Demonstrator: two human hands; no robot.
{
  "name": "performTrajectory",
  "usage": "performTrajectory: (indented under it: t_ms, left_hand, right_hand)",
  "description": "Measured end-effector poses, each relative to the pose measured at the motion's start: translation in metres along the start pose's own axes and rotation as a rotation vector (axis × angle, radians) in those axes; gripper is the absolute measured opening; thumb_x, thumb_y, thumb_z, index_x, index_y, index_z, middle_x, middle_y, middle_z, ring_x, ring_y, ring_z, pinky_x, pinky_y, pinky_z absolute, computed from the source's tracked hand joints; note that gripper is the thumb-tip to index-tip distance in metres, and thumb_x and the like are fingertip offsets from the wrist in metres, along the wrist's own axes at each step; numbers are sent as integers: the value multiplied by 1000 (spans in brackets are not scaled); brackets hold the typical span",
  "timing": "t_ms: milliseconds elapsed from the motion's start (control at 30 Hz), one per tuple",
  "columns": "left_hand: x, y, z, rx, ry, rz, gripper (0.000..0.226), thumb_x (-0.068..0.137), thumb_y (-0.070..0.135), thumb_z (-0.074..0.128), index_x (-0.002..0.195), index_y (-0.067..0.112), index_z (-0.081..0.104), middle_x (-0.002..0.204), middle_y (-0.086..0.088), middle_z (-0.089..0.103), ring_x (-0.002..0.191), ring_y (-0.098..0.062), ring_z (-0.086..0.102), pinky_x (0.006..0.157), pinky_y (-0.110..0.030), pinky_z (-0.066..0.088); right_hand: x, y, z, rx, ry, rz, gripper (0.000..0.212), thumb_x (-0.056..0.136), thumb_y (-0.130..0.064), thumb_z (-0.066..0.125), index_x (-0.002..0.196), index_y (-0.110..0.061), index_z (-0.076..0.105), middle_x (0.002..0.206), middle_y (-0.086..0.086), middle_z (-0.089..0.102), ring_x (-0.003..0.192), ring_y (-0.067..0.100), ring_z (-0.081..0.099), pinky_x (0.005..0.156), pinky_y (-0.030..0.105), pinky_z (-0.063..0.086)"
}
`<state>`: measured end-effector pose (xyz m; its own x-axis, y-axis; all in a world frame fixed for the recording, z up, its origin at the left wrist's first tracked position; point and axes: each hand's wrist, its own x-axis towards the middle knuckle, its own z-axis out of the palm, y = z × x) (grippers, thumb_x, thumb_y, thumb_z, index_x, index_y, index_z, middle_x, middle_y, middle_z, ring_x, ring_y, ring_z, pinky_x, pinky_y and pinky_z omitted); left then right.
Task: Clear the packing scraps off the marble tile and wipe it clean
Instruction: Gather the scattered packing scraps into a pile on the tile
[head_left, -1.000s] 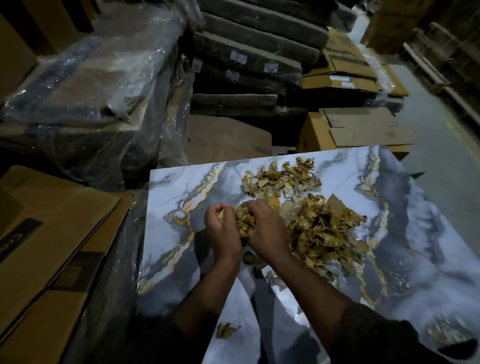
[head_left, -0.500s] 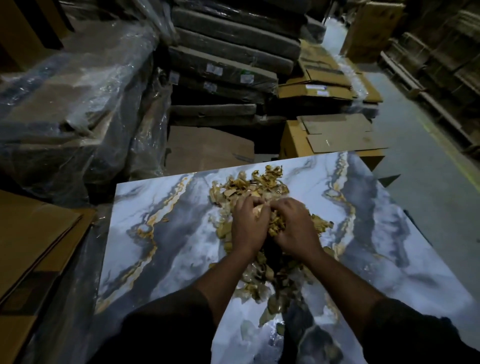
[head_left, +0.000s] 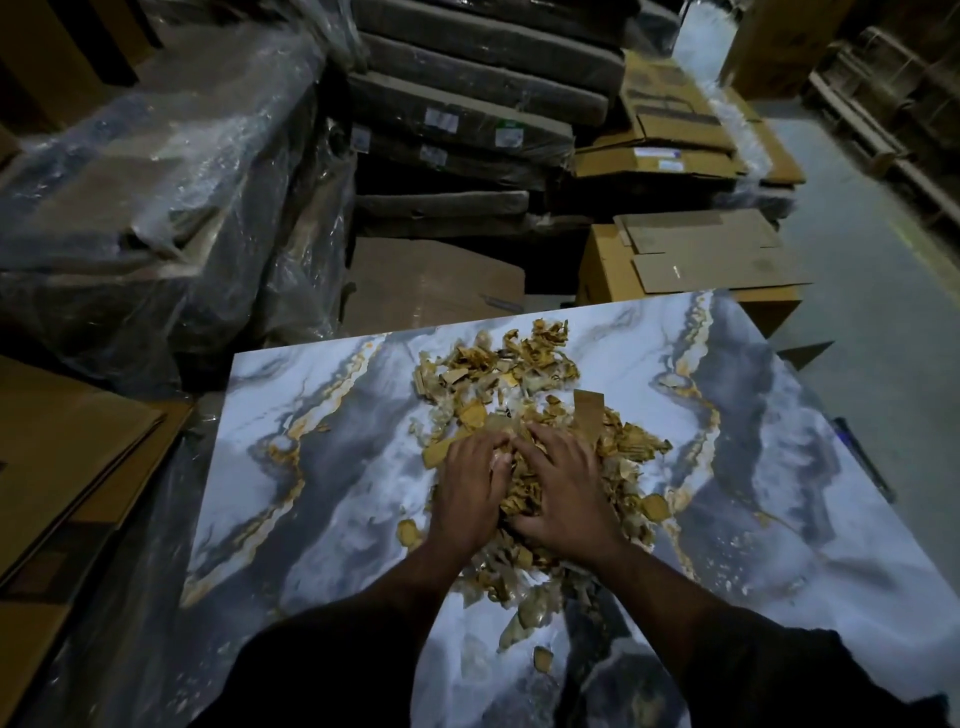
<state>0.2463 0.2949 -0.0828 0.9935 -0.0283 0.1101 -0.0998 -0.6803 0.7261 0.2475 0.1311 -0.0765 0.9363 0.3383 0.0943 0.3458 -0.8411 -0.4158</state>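
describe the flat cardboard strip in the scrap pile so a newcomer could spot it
Start at the marble tile and find the scrap pile in its middle. Just beyond the right hand, the cardboard strip stands tilted up out of the heap. It is one plain, smooth, brown rectangle, while the bits around it are small, crumpled and yellowish.

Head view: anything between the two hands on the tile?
Yes: in the head view, packing scraps fill the gap between left hand and right hand.

plastic-wrapped pallet (head_left: 156, 208) left | stacked wrapped packs (head_left: 467, 104) behind | cardboard boxes (head_left: 691, 260) right | flat cardboard (head_left: 67, 457) near-left
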Motion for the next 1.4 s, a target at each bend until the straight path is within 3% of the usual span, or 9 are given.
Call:
performTrajectory:
  t_ms: [133, 267, 467, 567, 733, 867, 967, 1100, 1400]
  left_hand:
    - [-1, -3, -2, 52, -46, 17, 35, 107, 27, 46, 140, 18, 55, 142, -1, 55, 131, -18, 43, 110, -37, 36]
    - [2, 9, -13, -133, 35, -21, 27, 106, 22, 50, 131, 18, 62, 133, 0, 61, 125, -14, 51, 104, -32, 41]
    - [-7, 22, -26, -374, 158, -168, 43, 106, 42, 30, 134, 29, 61, 135, 12, 58, 124, 2, 51, 103, -22, 42]
    - [-15, 24, -25, -404, 161, -188, 47, 104, 48, 25, 140, 34, 53, 144, 15, 52, 137, -4, 45, 110, -29, 38]
    - [-21, 23, -29, -364, 165, -187, 55, 103, 54, 21, 135, 33, 60, 140, 14, 57, 133, -6, 49, 109, -31, 41]
    - [-19, 23, -31, -244, 181, -161, 32, 102, 38, 44, 126, 28, 64, 135, 11, 58, 131, -11, 52, 101, -30, 45]
    - [-20, 21, -30, -199, 197, -131, 17, 98, 19, 61, 113, 23, 67, 135, 7, 59, 132, -13, 51, 106, -36, 47]
    - [-22, 23, -31, -164, 205, -161, 7, 97, 21, 64, 98, 24, 71, 136, 7, 60, 132, -12, 50, 102, -30, 45]
    - [-41, 15, -45, -224, 325, -135, 21, 102, 30, 59, 122, 23, 64, 123, 7, 66, 117, -10, 60, 98, -36, 51]
  right_hand:
    - [1, 3, -3, -15, -76, -35, 109, 69, -87, 57, 159, -36, 19, 168, -7, 9, 155, 17, 7, 125, 51, 2]
    - [2, 3, -20, 10, -69, -77, 117, 61, -101, 49, 158, -44, 15, 169, -10, 1, 154, 12, -3, 121, 41, -10]
    - [-9, -5, -41, 72, 109, -71, 88, 74, -91, 53, 147, -42, 43, 163, -8, 23, 151, 16, 19, 123, 49, 4]
    - [-17, -7, -40, 52, 183, -52, 69, 83, -82, 53, 139, -41, 53, 160, -7, 29, 150, 17, 24, 123, 52, 12]
    - [-21, -7, -36, -9, 118, -17, 66, 87, -83, 43, 140, -44, 52, 164, -6, 25, 153, 18, 18, 121, 60, 15]
    - [-19, -11, -41, 23, 226, -30, 53, 87, -74, 54, 127, -40, 61, 160, -4, 30, 151, 16, 20, 123, 55, 12]
    - [-20, -15, -40, 19, 166, -13, 55, 87, -74, 52, 125, -35, 60, 160, -2, 31, 152, 18, 19, 123, 55, 9]
    - [-24, -17, -40, 26, 176, 17, 55, 88, -71, 52, 127, -33, 56, 160, -1, 34, 152, 18, 23, 123, 57, 8]
    - [-33, -19, -50, -5, 311, 27, 58, 91, -67, 51, 133, -27, 59, 155, 7, 44, 149, 25, 33, 123, 57, 10]
